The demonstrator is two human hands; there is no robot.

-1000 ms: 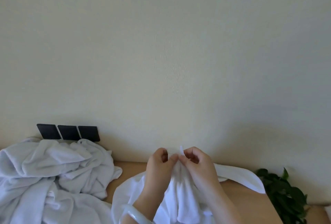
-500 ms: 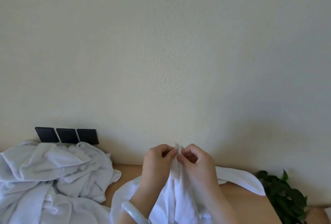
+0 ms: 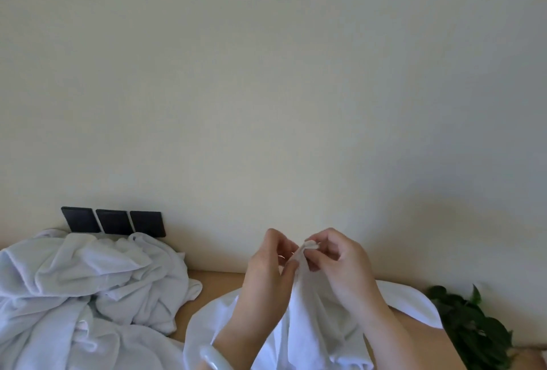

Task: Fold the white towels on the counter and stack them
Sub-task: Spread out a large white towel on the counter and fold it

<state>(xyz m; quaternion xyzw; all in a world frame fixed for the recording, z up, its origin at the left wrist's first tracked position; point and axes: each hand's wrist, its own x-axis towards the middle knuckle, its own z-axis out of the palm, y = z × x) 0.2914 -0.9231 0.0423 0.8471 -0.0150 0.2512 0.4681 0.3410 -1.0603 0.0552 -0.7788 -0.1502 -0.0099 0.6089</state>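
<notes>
A white towel (image 3: 310, 319) hangs bunched from my two hands above the tan counter (image 3: 216, 284), its lower folds spreading over the counter at the bottom centre. My left hand (image 3: 266, 272) pinches the towel's top edge between thumb and fingers. Close beside it, my right hand (image 3: 340, 263) pinches the same edge, and a small corner of cloth sticks up between the two hands. A heap of crumpled white towels (image 3: 83, 289) lies on the counter at the left. A pale bangle (image 3: 213, 358) circles my left wrist.
A plain wall rises right behind the counter. Three black wall plates (image 3: 114, 221) sit low on the wall behind the heap. A green leafy plant (image 3: 473, 325) stands at the right, beside the spread towel.
Both hands have stayed together on the towel's top edge, shifting their fingers along it. My left fingers have opened a little away from the cloth's tip. The heap has not moved.
</notes>
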